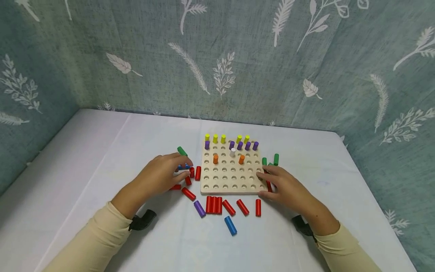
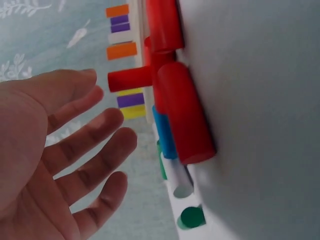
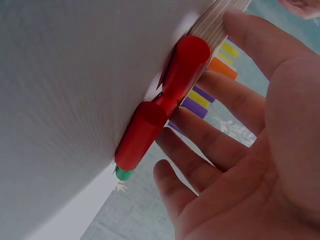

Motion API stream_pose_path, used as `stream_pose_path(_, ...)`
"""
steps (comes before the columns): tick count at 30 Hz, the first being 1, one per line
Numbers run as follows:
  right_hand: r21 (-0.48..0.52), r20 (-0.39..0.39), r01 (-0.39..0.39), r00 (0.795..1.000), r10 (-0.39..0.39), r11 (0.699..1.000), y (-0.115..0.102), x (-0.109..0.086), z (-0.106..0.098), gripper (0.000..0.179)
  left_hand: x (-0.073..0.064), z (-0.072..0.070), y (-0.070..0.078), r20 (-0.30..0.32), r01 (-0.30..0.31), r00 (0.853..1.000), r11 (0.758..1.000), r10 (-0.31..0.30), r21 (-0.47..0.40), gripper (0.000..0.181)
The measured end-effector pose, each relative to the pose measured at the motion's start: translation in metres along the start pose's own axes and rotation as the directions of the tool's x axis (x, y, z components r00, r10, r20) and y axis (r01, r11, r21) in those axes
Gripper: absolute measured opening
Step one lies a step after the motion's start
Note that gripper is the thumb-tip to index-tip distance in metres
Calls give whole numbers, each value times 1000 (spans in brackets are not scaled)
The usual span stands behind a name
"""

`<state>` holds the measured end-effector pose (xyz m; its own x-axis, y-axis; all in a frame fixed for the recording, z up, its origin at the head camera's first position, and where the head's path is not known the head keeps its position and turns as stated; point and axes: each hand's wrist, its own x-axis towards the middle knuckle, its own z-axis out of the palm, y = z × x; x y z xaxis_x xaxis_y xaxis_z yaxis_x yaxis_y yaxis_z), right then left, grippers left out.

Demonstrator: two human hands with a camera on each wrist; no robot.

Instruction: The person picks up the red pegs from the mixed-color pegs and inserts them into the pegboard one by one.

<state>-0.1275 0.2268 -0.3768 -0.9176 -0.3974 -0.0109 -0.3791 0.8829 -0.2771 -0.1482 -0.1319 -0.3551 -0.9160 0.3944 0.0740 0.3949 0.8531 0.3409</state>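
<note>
A wooden pegboard (image 1: 228,178) lies mid-table with yellow, purple, orange and white pegs standing in some of its holes. Left of it, my left hand (image 1: 164,172) hovers with loosely bent, spread fingers and holds nothing. Close to its fingertips one red peg (image 2: 130,79) stands on end among lying red pegs (image 2: 190,115) and a blue peg (image 2: 165,134). My right hand (image 1: 285,187) is at the board's right edge, its fingers spread and over the rim. Beneath that palm lie red pegs (image 3: 135,135), partly hidden in the head view.
Loose red pegs (image 1: 214,205), a purple peg (image 1: 199,209) and a blue peg (image 1: 230,225) lie in front of the board. Green pegs lie at both sides, one green peg (image 1: 276,159) beyond my right hand. A patterned cloth (image 1: 217,56) hangs behind the white table (image 1: 153,132).
</note>
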Motion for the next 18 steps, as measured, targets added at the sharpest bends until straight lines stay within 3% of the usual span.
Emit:
stream_pose_path(8, 4, -19, 13, 1000, -13, 1000, 1, 2, 0, 64, 1, 6, 2, -38, -17, 999, 998, 19, 57, 32)
stream_pose_path(18, 9, -6, 5, 1000, -5, 1000, 3, 1, 0, 63, 3, 10, 2, -48, -45, 998, 998, 47, 44, 29)
